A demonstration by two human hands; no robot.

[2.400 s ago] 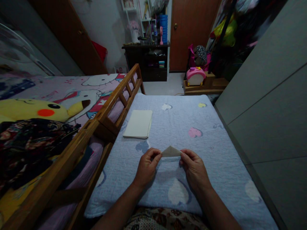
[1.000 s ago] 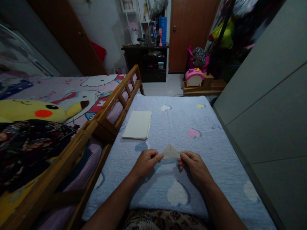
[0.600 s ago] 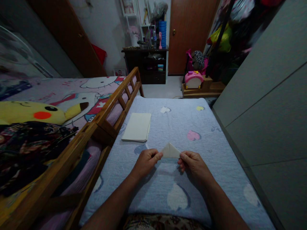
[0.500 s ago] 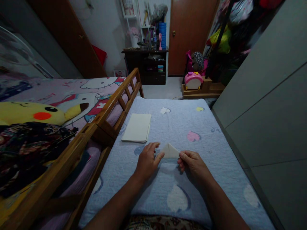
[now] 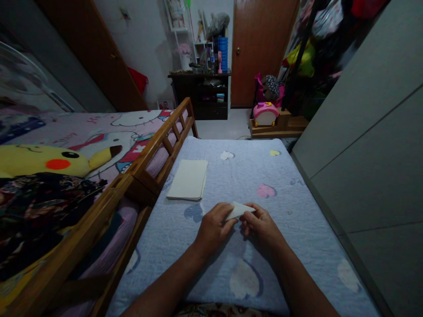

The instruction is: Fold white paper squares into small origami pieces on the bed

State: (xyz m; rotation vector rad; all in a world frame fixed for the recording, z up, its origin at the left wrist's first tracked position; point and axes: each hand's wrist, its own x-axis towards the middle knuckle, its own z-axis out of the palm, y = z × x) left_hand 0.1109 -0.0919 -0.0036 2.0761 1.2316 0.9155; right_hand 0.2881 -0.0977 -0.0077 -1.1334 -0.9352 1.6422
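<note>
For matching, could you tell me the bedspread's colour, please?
Bedspread: pale blue with hearts, best in head view.

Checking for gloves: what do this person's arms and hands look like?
The left hand and right hand are bare, without gloves; the forearms show no sleeves, watches or bracelets. Brown patterned fabric at the bottom edge is probably their clothing.

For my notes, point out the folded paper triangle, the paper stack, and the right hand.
Folded paper triangle (image 5: 239,210), head view, upper face.
Paper stack (image 5: 187,179), head view, top sheet.
Right hand (image 5: 262,227), head view, back of the hand.
</note>
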